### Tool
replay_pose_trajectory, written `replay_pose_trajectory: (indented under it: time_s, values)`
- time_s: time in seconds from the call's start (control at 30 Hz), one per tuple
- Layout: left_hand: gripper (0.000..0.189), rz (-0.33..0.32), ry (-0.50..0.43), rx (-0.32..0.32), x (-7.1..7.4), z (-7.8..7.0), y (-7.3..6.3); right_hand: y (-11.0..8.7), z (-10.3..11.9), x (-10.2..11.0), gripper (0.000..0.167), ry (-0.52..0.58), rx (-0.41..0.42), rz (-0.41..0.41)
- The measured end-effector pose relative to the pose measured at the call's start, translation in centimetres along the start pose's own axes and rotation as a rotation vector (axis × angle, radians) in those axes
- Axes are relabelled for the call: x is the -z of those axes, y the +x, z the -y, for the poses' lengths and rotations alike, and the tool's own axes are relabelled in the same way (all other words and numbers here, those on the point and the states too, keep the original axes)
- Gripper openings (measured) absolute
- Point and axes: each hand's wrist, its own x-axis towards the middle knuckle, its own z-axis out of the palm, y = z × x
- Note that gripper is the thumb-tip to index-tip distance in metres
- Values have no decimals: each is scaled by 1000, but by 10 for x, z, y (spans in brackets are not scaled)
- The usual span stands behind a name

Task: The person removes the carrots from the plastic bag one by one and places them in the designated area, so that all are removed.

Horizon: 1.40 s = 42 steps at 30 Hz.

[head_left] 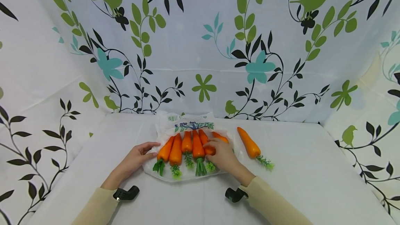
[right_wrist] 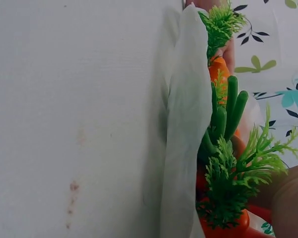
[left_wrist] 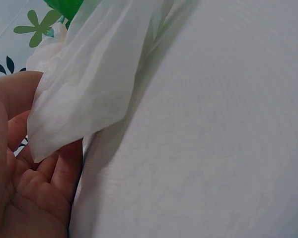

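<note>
Several orange toy carrots [head_left: 176,152] with green tops lie side by side on a white plastic bag [head_left: 153,174] printed in blue and green. At the bag's left edge, my left hand [head_left: 139,155] rests with fingers extended close to the outermost carrot; the left wrist view has the bag's thin edge [left_wrist: 84,99] overlapping thumb and fingers. My right hand [head_left: 223,153] grips a carrot [head_left: 210,150] at the right of the row, its fingers partly covering it. Leafy carrot tops [right_wrist: 228,183] show close by in the right wrist view.
One loose carrot [head_left: 249,143] lies on the white table [head_left: 297,176], right of the bag. Behind the table hangs a patterned cloth [head_left: 187,58] with leaves and birds. Black wrist cameras [head_left: 126,193] sit on both wrists.
</note>
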Motion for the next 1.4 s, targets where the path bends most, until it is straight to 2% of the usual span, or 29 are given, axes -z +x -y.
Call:
replay_pose_trajectory:
  time_s: [0.43,0.73,0.97,1.4]
  values:
    - [47,0,8,0,0,-1,0,1,-2,-3,39,29,-54,29]
    - [48,2,14,10,0,1,2,-2,-2,-3,39,65,-60,-33]
    - [48,-1,19,8,1,2,1,-4,1,3,36,173,-11,-78]
    - [46,2,20,-2,-1,0,0,-10,0,11,37,348,-14,-75]
